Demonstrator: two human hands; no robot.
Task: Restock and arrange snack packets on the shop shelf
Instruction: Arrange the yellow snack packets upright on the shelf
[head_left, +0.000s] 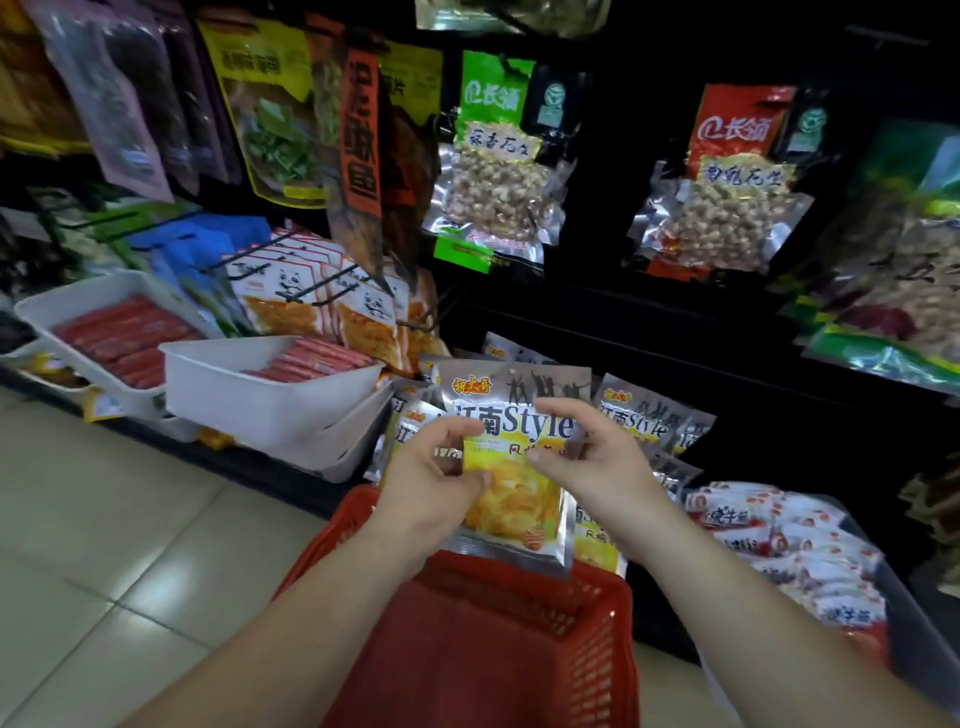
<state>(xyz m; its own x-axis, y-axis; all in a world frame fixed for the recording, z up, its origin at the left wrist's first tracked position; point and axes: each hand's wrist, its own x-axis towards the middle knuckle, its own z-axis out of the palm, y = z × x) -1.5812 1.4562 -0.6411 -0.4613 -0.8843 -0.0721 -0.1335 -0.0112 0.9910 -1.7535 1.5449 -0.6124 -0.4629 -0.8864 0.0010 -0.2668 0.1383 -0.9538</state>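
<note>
Both hands pinch one snack packet (511, 467) | left hand (431, 483) | right hand (592, 462) | above red basket (488, 649)

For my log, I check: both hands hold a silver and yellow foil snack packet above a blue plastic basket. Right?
Only the colour is wrong: the head view shows a red plastic basket. The left hand and right hand do hold the silver and yellow foil snack packet above it.

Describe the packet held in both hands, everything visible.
The packet is a glossy silver foil pouch with a yellow lower panel picturing sliced food, dancing silhouettes along its top and blue lettering ending in "Style". It stands upright, facing the camera, above the red basket. The left hand and right hand pinch its side edges.
</note>
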